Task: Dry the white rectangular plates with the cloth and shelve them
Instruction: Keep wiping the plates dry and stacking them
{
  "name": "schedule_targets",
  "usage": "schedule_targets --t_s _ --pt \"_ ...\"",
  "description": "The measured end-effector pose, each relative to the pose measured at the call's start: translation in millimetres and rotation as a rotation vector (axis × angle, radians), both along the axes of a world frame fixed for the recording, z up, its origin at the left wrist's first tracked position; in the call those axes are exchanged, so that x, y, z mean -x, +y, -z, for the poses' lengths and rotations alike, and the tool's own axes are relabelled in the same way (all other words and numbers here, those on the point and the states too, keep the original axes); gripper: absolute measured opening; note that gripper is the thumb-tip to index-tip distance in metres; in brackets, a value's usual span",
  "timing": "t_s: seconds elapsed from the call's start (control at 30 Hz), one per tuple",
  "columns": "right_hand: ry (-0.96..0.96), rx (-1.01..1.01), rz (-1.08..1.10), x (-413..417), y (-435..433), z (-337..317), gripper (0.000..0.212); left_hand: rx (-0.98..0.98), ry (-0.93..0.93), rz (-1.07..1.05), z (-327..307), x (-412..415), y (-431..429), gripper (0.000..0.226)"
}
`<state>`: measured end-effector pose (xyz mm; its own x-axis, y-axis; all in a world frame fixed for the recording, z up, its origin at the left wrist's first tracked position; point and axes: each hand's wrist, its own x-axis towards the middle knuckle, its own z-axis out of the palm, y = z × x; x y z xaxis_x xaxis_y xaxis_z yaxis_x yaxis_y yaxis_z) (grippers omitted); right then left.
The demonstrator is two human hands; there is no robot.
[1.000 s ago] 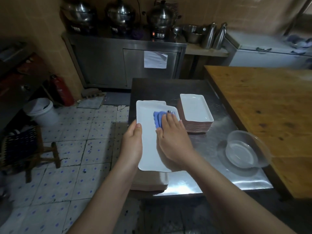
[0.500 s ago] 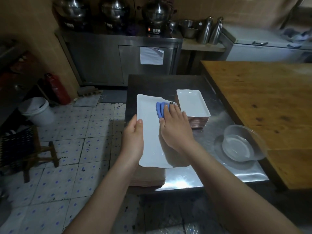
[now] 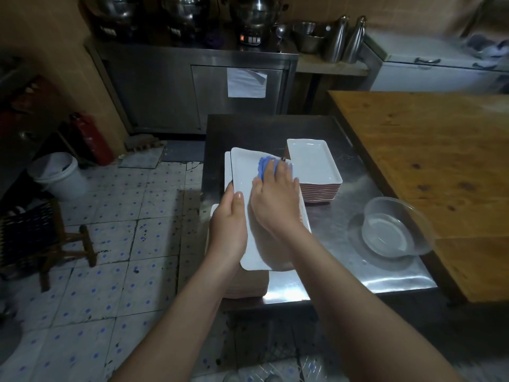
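A white rectangular plate (image 3: 246, 172) is held up over the near left part of the steel table (image 3: 341, 227). My left hand (image 3: 228, 224) grips its left edge, thumb on top. My right hand (image 3: 275, 199) presses a blue cloth (image 3: 265, 165) onto the plate's upper face, fingers stretched forward over the cloth. Under the held plate lies another stack of plates (image 3: 248, 285), mostly hidden. A second stack of white rectangular plates (image 3: 314, 164) with reddish undersides stands just right of my right hand.
A clear plastic bowl (image 3: 391, 230) sits on the table's right side. A wooden table (image 3: 429, 166) adjoins on the right. A steel cabinet (image 3: 192, 89) with pots stands behind. On the tiled floor at left are a white bucket (image 3: 57, 175), a red extinguisher (image 3: 89, 137) and a wooden stool (image 3: 55, 244).
My right hand has slid the blue cloth farther up the plate, toward its far end. The left hand keeps its grip on the plate's edge.
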<state>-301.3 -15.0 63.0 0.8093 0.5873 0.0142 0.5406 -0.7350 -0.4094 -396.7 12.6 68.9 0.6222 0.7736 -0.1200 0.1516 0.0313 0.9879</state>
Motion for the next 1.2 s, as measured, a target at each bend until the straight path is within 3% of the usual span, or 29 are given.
schedule_targets --t_s 0.1,0.23,0.47,0.9,1.07,1.2 --pt "0.135 -0.155 -0.133 22.1 3.0 -2.0 0.054 0.051 -0.009 -0.043 -1.2 -0.7 6.4 0.039" --pt "0.327 -0.310 -0.302 51.8 -14.5 -4.4 0.053 0.236 -0.172 -0.056 -1.3 1.6 13.1 0.033" --pt "0.175 -0.148 -0.544 70.7 -56.9 -8.2 0.047 0.236 -0.091 -0.111 -4.2 2.0 33.3 0.040" --pt "-0.236 0.210 -0.252 6.4 -76.9 8.7 0.054 0.181 -0.004 -0.034 -2.5 -6.6 30.3 0.034" --pt "-0.246 0.228 -0.180 -17.0 -54.2 5.4 0.053 0.198 0.009 -0.020 3.5 -7.4 27.6 0.025" --pt "-0.141 0.215 -0.303 9.1 -65.8 9.2 0.055 0.191 0.012 -0.042 4.7 -5.5 35.9 0.023"
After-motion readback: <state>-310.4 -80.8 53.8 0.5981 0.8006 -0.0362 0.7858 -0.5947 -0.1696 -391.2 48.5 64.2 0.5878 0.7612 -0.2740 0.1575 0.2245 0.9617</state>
